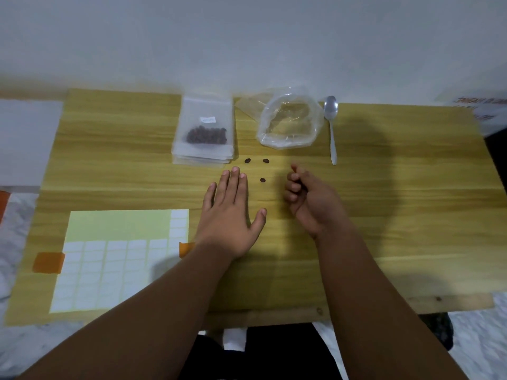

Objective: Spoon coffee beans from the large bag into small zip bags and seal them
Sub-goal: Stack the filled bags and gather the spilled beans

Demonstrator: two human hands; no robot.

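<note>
Surface (411, 187) is pale wood-grain, pushed vs. a plain white wall (247, 37); marbled pale floor (16, 242) shows at L & R edges. Broad shadow covers the R half.

Far centre: stack of small zip bags (204, 127), top 1 w/ dark coffee beans (207, 134) in its lower part & a white label above them. Just R of it the large bag (288, 122), clear, mouth open toward the person, looks almost empty. Spoon (332, 127) lies beside that bag, bowl toward the wall.

3 loose beans (247, 160) sit on bare wood btwn the bags & the hands.

Left grip (233, 215) rests flat, palm down, fingers straight & apart, tips near the stack's near edge. Right grip (310, 204) has fingers curled in; can't tell if anything is inside.

Near L: label sheet (118, 256) held by orange tape (48, 262).
</note>
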